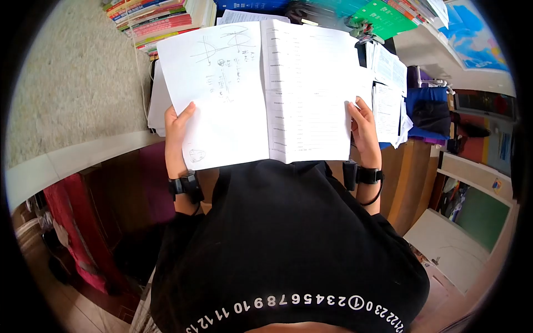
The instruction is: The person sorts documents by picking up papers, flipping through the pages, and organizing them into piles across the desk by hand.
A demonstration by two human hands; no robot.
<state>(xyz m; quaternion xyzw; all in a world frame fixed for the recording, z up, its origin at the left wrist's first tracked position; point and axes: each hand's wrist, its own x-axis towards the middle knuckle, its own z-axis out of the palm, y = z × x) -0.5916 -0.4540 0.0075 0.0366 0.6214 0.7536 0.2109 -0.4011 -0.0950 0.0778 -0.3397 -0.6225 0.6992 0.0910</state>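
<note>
Spread between both hands is a large folded paper sheet (233, 127), opened flat with a crease down its middle. Pencil curves and handwriting cover part of its left half; printed lines fill the right half. My left hand (177, 125) grips the left edge, thumb on top and fingers hidden behind the paper. On the right edge, my right hand (363, 125) holds the sheet in the same way. Each wrist wears a black strap with a small device.
A stack of books (161, 22) stands at the back left, near a pale wall (66, 72). Loose printed papers (387, 100) lie to the right, below a green book (386, 19). A white cabinet (449, 238) is at the lower right.
</note>
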